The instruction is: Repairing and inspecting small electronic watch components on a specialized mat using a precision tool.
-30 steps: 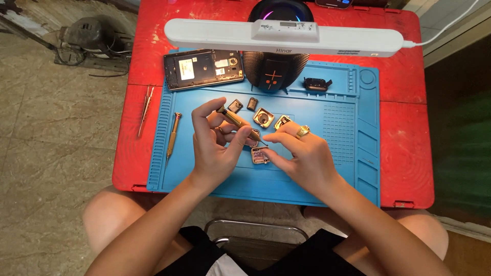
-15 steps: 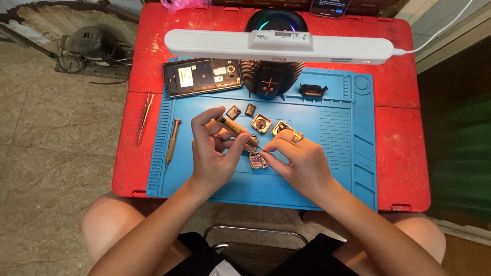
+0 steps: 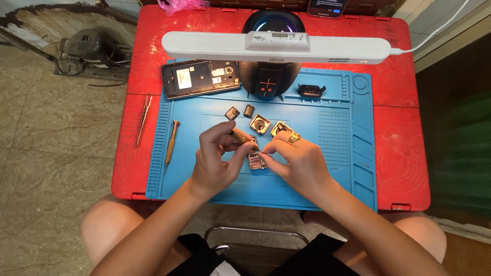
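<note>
Blue mat (image 3: 317,179) on my red desk (image 3: 399,133): my left hand (image 3: 217,163) grips a screwdriver (image 3: 240,137), right hand (image 3: 299,163) pinches the small module (image 3: 255,161).

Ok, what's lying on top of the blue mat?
On the blue mat: a brass screwdriver, small square metal parts, a dark part. Left hand and right hand meet over a small module; the hands cover whatever lies under them.

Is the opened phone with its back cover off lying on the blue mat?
No, the opened phone lies on the red table, just past the top left edge of the blue mat.
</note>
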